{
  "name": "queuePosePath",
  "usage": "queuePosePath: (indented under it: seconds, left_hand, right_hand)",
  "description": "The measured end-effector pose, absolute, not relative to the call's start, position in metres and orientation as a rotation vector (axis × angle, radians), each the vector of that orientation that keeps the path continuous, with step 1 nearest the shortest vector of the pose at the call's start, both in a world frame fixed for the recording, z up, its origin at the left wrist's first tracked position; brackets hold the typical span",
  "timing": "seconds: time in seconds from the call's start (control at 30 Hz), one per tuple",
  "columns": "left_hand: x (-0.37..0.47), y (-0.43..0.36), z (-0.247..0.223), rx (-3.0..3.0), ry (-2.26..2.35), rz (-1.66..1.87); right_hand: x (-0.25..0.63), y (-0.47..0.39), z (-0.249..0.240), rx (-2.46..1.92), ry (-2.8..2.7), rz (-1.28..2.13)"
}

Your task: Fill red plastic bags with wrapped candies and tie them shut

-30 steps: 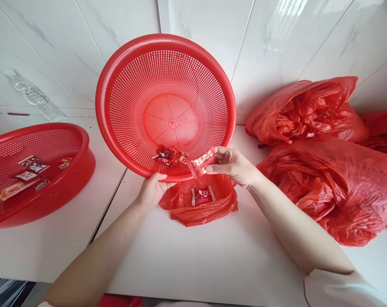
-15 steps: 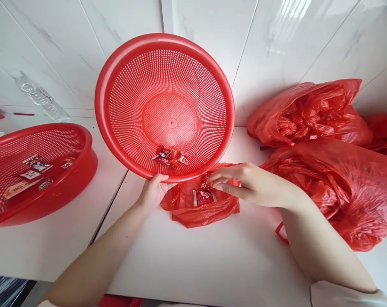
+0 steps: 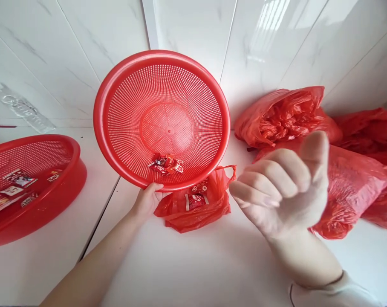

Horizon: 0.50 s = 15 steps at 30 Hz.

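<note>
My left hand [image 3: 146, 198] grips the lower rim of a round red mesh basket [image 3: 123, 94], tilted up on edge against the white tiled wall. A few red wrapped candies [image 3: 166, 164] lie in the basket's lowest part. Just below the rim sits a small open red plastic bag [image 3: 196, 213] with red packets [image 3: 196, 199] in it. My right hand [image 3: 284, 187] is raised close to the camera, fingers curled loosely, holding nothing that I can see.
A second red mesh basket [image 3: 62, 179] with several packets lies flat at the left. Large crumpled red plastic bags [image 3: 283, 117] are piled at the right against the wall. A clear plastic bottle [image 3: 21, 108] lies at the back left. The counter is white.
My right hand dropped a red packet into the small bag, then drew back and rose toward the camera. The view shifted slightly; my left hand kept its hold on the basket.
</note>
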<state>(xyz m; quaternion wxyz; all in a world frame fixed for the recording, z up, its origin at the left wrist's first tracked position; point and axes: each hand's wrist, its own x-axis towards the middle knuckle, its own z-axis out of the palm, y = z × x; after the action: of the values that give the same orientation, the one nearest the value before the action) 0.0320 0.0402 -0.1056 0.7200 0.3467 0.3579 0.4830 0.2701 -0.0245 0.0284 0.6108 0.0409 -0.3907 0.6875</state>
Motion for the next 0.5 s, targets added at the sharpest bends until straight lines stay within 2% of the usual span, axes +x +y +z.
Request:
queuePosePath:
  seconds: [0.13, 0.33, 0.5]
  left_hand:
    - [0.033, 0.040, -0.104, 0.742, 0.779, 1.074]
    - [0.034, 0.041, -0.103, 0.742, 0.786, 1.083]
    - [0.034, 0.041, -0.101, 0.740, 0.810, 1.090]
  right_hand:
    - [0.268, -0.044, 0.046, 0.373, -0.824, 1.698]
    - [0.266, -0.040, 0.042, -0.076, -0.779, 1.503]
    - [0.263, -0.033, 0.039, -0.115, -0.874, 1.415]
